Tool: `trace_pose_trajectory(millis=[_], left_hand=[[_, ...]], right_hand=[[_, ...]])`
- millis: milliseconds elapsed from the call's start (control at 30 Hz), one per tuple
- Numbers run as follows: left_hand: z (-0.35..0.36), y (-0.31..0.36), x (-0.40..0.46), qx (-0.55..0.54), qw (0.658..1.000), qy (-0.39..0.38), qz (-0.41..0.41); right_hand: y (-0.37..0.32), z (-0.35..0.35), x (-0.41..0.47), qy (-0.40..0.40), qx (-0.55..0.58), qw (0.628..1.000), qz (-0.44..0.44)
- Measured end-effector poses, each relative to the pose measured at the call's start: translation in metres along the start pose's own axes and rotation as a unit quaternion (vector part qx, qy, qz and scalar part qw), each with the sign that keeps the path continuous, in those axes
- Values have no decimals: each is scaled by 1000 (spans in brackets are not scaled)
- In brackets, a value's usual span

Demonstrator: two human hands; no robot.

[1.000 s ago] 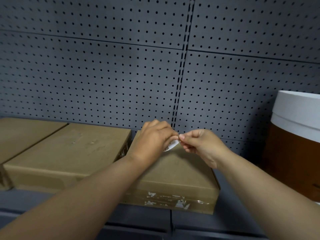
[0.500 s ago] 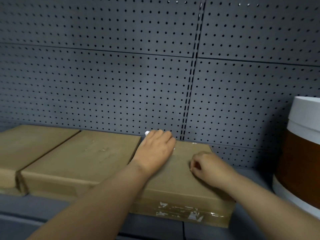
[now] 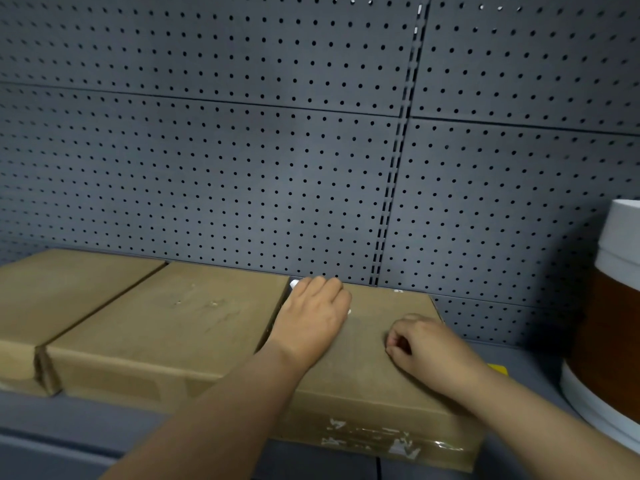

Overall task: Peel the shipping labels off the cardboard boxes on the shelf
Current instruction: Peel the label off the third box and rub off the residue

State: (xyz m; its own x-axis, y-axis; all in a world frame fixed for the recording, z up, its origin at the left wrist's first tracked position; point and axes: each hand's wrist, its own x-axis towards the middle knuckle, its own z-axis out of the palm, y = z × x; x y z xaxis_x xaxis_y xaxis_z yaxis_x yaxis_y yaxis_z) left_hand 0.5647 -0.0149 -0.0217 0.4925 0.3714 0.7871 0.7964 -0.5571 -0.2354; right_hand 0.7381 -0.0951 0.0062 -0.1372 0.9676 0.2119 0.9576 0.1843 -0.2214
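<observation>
1. Three flat cardboard boxes [image 3: 166, 320] lie side by side on the grey shelf [image 3: 104, 424], below the pegboard wall [image 3: 242, 150].
2. The left hand [image 3: 313, 318] rests on the right-hand box [image 3: 374, 393], white label [image 3: 294, 283] bits showing at its fingertips.
3. The right hand [image 3: 424, 344], fingers curled, rests beside it.
4. A brown-and-white drum [image 3: 613, 327] stands at the right edge.

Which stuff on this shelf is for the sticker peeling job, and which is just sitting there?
For the job:
- three flat brown cardboard boxes: left, middle, right
- small white label scrap under the left hand
- right hand, resting on the right box

Just sitting there:
- big white and brown round tub
- grey pegboard wall
</observation>
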Motion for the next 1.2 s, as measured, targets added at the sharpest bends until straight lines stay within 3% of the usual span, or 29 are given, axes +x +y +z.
trace_pose_trajectory(millis=[333, 433, 567, 633, 800, 967, 1067, 1200], left_hand=[[5, -2, -2, -3, 1000, 5, 5], [5, -2, -2, -2, 1000, 9, 2], [6, -2, -3, -8, 1000, 8, 5], [6, -3, -3, -9, 1000, 14, 3], [5, -2, -2, -1, 1000, 17, 6], [2, -1, -3, -7, 1000, 23, -3], [1, -1, -2, -12, 1000, 14, -14], [1, 0, -2, -18, 1000, 4, -24]], right_hand=[[-1, 2, 3, 1, 1, 1000, 0], [-6, 3, 1, 2, 3, 999, -33], [-8, -3, -12, -60, 7, 993, -102], [6, -10, -12, -69, -4, 994, -86], [16, -7, 10, -3, -10, 1000, -15], [-22, 7, -2, -38, 17, 989, -139], [6, -4, 1, -52, -1, 994, -96], [24, -1, 24, 5, -7, 1000, -7]])
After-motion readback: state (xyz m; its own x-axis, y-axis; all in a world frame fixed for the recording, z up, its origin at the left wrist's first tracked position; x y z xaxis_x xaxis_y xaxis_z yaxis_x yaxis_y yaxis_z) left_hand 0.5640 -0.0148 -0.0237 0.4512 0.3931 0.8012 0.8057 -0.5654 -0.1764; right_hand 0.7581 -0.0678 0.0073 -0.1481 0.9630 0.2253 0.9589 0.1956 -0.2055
